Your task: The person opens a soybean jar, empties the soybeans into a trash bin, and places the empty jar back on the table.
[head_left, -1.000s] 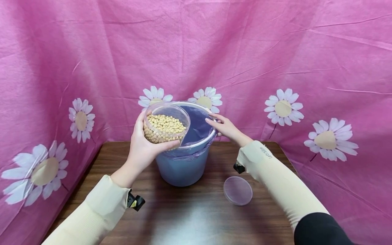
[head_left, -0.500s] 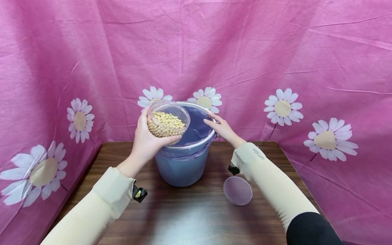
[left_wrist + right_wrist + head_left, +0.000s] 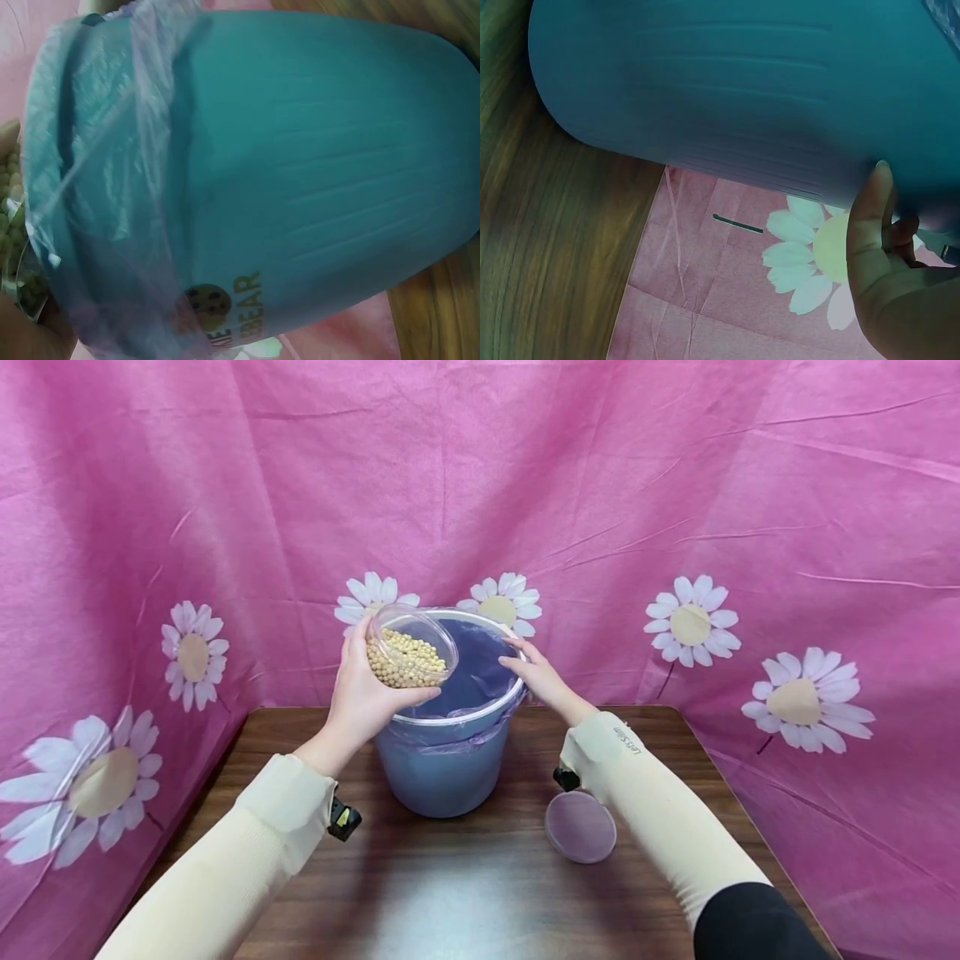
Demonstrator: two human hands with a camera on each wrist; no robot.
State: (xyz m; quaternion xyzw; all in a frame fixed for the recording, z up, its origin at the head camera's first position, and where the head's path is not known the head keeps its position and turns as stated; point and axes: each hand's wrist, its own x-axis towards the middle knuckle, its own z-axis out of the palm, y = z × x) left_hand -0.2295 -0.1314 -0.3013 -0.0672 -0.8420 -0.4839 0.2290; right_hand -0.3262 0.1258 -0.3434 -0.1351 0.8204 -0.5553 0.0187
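My left hand [image 3: 360, 697] grips a clear plastic tub [image 3: 423, 625] partly filled with pale yellow soybeans [image 3: 407, 662]. The tub is held above the left part of the rim of a blue trash bin [image 3: 442, 772], its mouth tilted right toward the bin's opening. A thin purple liner bag [image 3: 154, 135] hangs over the rim under a white ring [image 3: 438, 722]. On the bin's right side my right hand [image 3: 542, 677] holds the rim, some fingertips over it on the inside. In the right wrist view one finger [image 3: 874, 202] presses on the bin's outer wall.
A round clear lid [image 3: 581, 828] lies flat on the brown wooden table [image 3: 465, 893], right of the bin and near the right forearm. Pink cloth [image 3: 600, 485] with white daisies hangs behind and on both sides.
My left hand has tilted the tub further to the right, and the soybeans have slid toward its lower side. My right hand stays at the rim, its forearm shifted slightly left.
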